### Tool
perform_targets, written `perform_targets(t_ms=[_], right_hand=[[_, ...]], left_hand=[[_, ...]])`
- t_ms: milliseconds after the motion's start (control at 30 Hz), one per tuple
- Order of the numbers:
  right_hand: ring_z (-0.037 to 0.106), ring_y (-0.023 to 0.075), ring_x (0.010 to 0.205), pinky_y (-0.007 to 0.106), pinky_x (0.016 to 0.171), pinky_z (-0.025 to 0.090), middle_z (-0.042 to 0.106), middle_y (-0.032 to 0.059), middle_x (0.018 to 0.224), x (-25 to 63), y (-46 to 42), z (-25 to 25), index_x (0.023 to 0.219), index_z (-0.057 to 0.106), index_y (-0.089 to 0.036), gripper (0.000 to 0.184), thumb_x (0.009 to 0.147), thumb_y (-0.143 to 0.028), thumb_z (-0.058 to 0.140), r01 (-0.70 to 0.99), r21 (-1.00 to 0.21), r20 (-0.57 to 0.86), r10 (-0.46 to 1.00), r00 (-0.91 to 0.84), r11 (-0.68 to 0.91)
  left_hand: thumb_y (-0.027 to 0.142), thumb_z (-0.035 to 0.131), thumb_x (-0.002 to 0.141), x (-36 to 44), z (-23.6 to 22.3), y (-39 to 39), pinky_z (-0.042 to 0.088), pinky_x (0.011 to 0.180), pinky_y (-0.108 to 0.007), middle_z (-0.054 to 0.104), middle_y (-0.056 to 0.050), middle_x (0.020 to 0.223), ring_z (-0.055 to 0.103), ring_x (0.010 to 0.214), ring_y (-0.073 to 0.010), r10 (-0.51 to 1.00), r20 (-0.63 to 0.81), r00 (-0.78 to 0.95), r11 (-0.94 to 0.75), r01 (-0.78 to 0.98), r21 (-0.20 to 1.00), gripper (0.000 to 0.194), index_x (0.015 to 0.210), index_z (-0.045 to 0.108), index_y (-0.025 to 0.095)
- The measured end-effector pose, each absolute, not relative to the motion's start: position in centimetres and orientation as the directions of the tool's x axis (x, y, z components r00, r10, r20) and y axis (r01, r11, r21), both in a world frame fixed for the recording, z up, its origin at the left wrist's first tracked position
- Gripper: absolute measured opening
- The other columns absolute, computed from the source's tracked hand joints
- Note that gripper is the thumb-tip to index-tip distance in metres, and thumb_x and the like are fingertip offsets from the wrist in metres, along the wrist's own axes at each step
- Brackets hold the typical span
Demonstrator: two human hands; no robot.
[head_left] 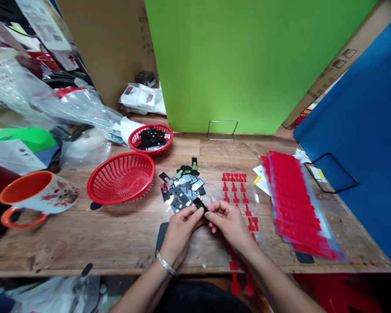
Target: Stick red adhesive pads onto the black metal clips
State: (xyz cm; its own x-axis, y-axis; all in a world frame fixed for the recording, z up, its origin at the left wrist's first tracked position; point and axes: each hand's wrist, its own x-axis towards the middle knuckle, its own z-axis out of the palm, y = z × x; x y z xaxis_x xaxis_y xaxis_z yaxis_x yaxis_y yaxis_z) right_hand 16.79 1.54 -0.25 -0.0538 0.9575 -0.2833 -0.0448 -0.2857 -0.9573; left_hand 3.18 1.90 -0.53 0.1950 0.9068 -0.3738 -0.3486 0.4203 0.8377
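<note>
A wood-plank tabletop (pixel 124 243), its boards running sideways, spans most of the width, with dark scuffs near the front edge. Behind it stands a tall bright green panel (pixel 241 65), with a brown cardboard sheet (pixel 107 43) to its left and a blue panel (pixel 361 134) slanting along the right; a printed cardboard strip (pixel 332 71) shows between green and blue. Light falls fairly evenly across the panels.

1. Left of the pile of flat pieces (pixel 184 187): large red basket (pixel 122 178) blocks, mug (pixel 57 191) past it.
2. Near-left of pile: bare bench (pixel 117 243), passable.
3. Behind pile: gap, then wire stand (pixel 222 139); green board (pixel 231 65) walls off.
4. Right of pile: flat red cutouts (pixel 235 197), passable above; red sheets (pixel 293 200) beyond.
</note>
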Motion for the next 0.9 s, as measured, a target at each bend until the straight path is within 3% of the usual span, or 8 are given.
perform_targets(t_ms=[133,267,333,433,533,667,800,900], right_hand=[[0.051,0.0109,0.049,0.022,0.047,0.040,0.057,-0.0016,0.059,17.7,1.3,-0.3,0.078,0.059,-0.017,0.016,0.075,-0.032,0.059,0.081,-0.978,-0.195,0.981,-0.016,-0.193],[0.057,0.0165,0.075,0.029,0.069,0.045,0.062,0.0038,0.081,18.6,1.1,-0.5,0.083,0.062,-0.019,0.010,0.080,-0.022,0.053,0.371,-0.924,0.105,0.994,0.022,0.090],[0.055,0.0189,0.085,0.033,0.077,0.043,0.061,0.0053,0.088,18.7,1.0,-0.8,0.091,0.063,-0.020,0.016,0.082,-0.017,0.050,0.485,-0.848,0.224,0.974,-0.034,0.212],[0.052,0.0205,0.090,0.036,0.082,0.042,0.060,0.0066,0.091,18.6,1.2,-1.5,0.104,0.061,-0.023,0.025,0.084,-0.016,0.048,0.578,-0.747,0.316,0.940,-0.127,0.329],[0.050,0.0206,0.088,0.036,0.079,0.043,0.059,0.0068,0.090,18.5,1.5,-2.3,0.104,0.062,-0.024,0.025,0.085,-0.018,0.048,0.625,-0.679,0.346,0.919,-0.190,0.385],[0.051,0.0201,0.085,0.033,0.073,0.044,0.060,0.0064,0.084,18.3,1.9,-3.0,0.093,0.066,-0.023,0.019,0.085,-0.020,0.049,0.647,-0.638,0.328,0.908,-0.261,0.417],[0.054,0.0180,0.083,0.031,0.074,0.043,0.062,0.0044,0.082,18.6,2.7,-2.8,0.089,0.065,-0.022,0.014,0.083,-0.020,0.053,0.589,-0.706,0.296,0.919,-0.260,0.394],[0.056,0.0154,0.076,0.027,0.070,0.044,0.062,0.0024,0.081,20.5,4.7,-2.5,0.088,0.062,-0.021,0.012,0.081,-0.019,0.053,0.571,-0.771,0.252,0.959,-0.134,0.282]], left_hand=[[0.030,0.068,0.067,3.7,-0.6,2.4,0.051,0.073,-0.032,0.060,0.001,0.068,0.059,0.065,-0.0122,0.888,-0.419,0.191,0.460,-0.322,0.828,0.020,0.071,0.060,0.013],[0.032,0.057,0.076,2.7,-0.7,2.4,0.050,0.069,-0.031,0.065,-0.003,0.079,0.061,0.072,-0.0168,0.960,-0.217,0.176,0.194,0.138,0.971,0.019,0.085,0.065,0.016],[0.029,0.052,0.080,2.3,-0.6,2.1,0.046,0.075,-0.031,0.066,-0.006,0.088,0.060,0.080,-0.0188,0.986,-0.028,0.165,-0.053,0.470,0.881,0.021,0.091,0.066,0.019],[0.026,0.044,0.084,2.1,-0.1,1.7,0.043,0.076,-0.031,0.065,-0.007,0.089,0.058,0.084,-0.0196,0.966,0.099,0.239,-0.251,0.770,0.587,0.024,0.095,0.065,0.021],[0.025,0.040,0.087,2.4,0.2,1.5,0.042,0.072,-0.031,0.062,-0.006,0.083,0.055,0.082,-0.0200,0.944,0.085,0.318,-0.324,0.853,0.410,0.026,0.094,0.064,0.021],[0.025,0.038,0.087,2.8,0.0,1.7,0.041,0.071,-0.031,0.060,-0.006,0.081,0.052,0.080,-0.0200,0.929,0.074,0.362,-0.365,0.869,0.334,0.027,0.089,0.065,0.021],[0.027,0.037,0.087,2.6,-0.4,2.0,0.041,0.071,-0.032,0.058,-0.007,0.080,0.052,0.080,-0.0207,0.933,0.076,0.351,-0.355,0.868,0.347,0.028,0.089,0.065,0.020],[0.027,0.039,0.087,2.3,-0.3,2.6,0.042,0.073,-0.032,0.059,-0.007,0.080,0.054,0.081,-0.0205,0.936,0.074,0.343,-0.336,0.815,0.473,0.026,0.088,0.064,0.019]])
